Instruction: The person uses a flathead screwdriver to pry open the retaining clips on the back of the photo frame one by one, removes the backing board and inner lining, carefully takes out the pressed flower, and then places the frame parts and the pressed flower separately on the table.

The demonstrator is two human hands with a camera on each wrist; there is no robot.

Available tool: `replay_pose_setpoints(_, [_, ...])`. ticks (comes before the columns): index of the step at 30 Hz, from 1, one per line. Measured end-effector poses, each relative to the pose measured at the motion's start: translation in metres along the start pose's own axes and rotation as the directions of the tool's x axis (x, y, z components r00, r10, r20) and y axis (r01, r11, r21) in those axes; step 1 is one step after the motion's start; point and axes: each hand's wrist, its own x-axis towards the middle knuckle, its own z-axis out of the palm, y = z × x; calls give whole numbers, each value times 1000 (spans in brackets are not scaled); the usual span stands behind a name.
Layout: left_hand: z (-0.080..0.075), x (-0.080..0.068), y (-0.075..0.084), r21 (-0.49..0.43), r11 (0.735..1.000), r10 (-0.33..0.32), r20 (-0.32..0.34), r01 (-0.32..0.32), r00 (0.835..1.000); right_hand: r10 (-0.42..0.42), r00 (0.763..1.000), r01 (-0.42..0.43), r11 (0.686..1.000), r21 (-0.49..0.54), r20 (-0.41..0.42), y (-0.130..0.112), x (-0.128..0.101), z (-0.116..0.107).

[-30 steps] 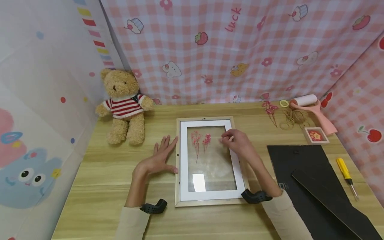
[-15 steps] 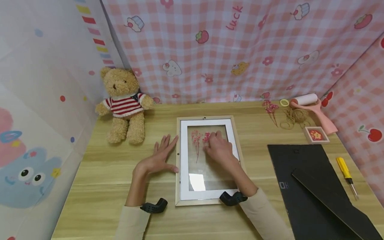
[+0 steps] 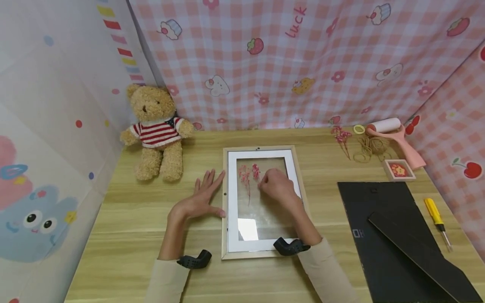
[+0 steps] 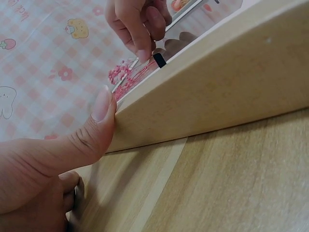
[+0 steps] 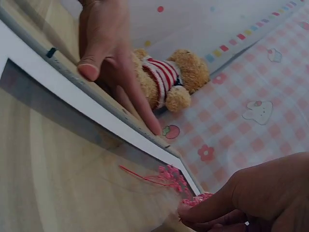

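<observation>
A light wooden picture frame (image 3: 223,235) with a white mat (image 3: 265,246) and a clear pane (image 3: 270,223) lies on the table. Two pink dried flower sprigs lie at the pane's upper left: a longer-stemmed sprig (image 3: 244,173) and, just right of it, a smaller sprig (image 3: 256,170). My right hand (image 3: 278,187) pinches the smaller sprig by its stem, largely hidden by the fingers. In the right wrist view, its thumb sits beside the pink blossoms (image 5: 195,200). My left hand (image 3: 198,204) rests with fingers spread, its thumb and fingertips touching the frame's left side.
A teddy bear (image 3: 157,130) sits at the back left. At right are a black backing board (image 3: 373,198), a yellow screwdriver (image 3: 434,214), a small boxed flower ornament (image 3: 399,170), twine (image 3: 373,147), a pink-handled lint roller (image 3: 405,147) and more pink sprigs (image 3: 342,136).
My right hand has moved left from the frame's right side onto the pane and taken hold of the smaller sprig. Both sprigs have shifted slightly left. The left hand stays put.
</observation>
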Motion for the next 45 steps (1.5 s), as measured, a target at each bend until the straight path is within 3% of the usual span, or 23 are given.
replay_pose_setpoints(4, [2,0,-1,-11,1000,0,0,0,1000,-14,997,2,984,181,69,-4,-13,-19])
replay_pose_setpoints(7, [2,-1,-2,-18,1000,1,0,-1,1000,-12,991,-33,938,345,130,0,-16,-26])
replay_pose_setpoints(10, [3,-1,-2,-20,1000,4,-1,-4,1000,-12,986,-65,892,447,166,5,-15,-32])
replay_pose_setpoints(20, [1,-4,-2,-19,1000,5,-3,-5,1000,-34,975,-106,801,589,221,18,-13,-49])
replay_pose_setpoints(28, [-1,-3,-2,-11,1000,12,0,-12,1000,-8,985,-101,789,606,175,49,1,-82])
replay_pose_setpoints(35, [-4,-3,-2,-11,1000,17,-1,-17,1000,81,985,-156,790,593,151,102,28,-121])
replay_pose_setpoints(38, [-3,-3,-2,-7,1000,22,6,-22,1000,115,982,-181,816,550,152,124,36,-138])
replay_pose_setpoints(45, [-1,-2,-3,-7,1000,25,8,-25,1000,103,988,-138,922,361,114,152,47,-170])
